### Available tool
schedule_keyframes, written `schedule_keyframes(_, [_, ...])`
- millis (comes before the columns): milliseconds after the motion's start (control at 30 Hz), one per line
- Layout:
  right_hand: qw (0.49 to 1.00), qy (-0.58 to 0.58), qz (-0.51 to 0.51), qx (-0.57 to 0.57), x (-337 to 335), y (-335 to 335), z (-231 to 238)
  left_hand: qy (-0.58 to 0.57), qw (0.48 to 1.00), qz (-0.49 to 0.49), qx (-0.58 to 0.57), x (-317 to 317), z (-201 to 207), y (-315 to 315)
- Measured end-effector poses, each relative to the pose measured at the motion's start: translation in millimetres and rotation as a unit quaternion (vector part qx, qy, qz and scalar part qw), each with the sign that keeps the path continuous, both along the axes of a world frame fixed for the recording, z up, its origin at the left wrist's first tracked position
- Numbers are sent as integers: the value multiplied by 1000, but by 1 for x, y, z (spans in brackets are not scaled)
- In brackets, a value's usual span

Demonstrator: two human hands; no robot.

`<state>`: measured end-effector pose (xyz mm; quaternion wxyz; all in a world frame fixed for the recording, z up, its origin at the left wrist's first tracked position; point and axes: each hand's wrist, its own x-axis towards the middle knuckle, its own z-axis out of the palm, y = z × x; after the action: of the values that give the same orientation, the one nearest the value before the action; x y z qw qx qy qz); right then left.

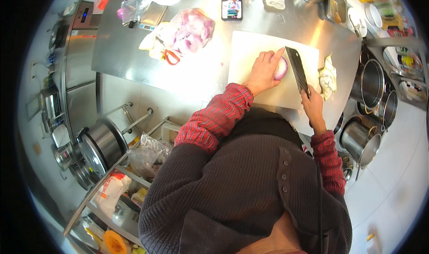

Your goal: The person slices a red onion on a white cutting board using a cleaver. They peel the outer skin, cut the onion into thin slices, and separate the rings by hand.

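Note:
A white cutting board point(246, 42) lies on the steel table in front of me. On it, my left hand point(261, 73) is closed around a purple onion point(281, 69), whose pale face is turned to the right. My right hand point(314, 106) grips the handle of a cleaver point(296, 67) with a dark, broad blade. The blade stands just right of the onion, pointing away from me. Whether its edge touches the onion, I cannot tell. A crumpled yellow-and-white cloth point(328, 77) rests at the board's right edge.
Left on the steel table point(120, 53) are a plastic bag of purple onions point(192, 31) and red-handled scissors point(172, 56). A phone point(231, 3) lies beyond the board. Steel pots point(361, 140) stand low on the right; a rack with bags is at lower left.

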<state>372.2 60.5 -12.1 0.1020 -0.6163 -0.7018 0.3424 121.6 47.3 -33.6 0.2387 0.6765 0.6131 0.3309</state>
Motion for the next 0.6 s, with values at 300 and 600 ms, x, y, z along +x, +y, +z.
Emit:
schedule_keyframes(300, [997, 3, 71, 34, -18, -6, 65, -182, 980, 83, 18, -58, -11, -2])
schedule_keyframes(600, [984, -79, 157, 27, -38, 2, 83, -339, 931, 124, -58, -97, 15, 70])
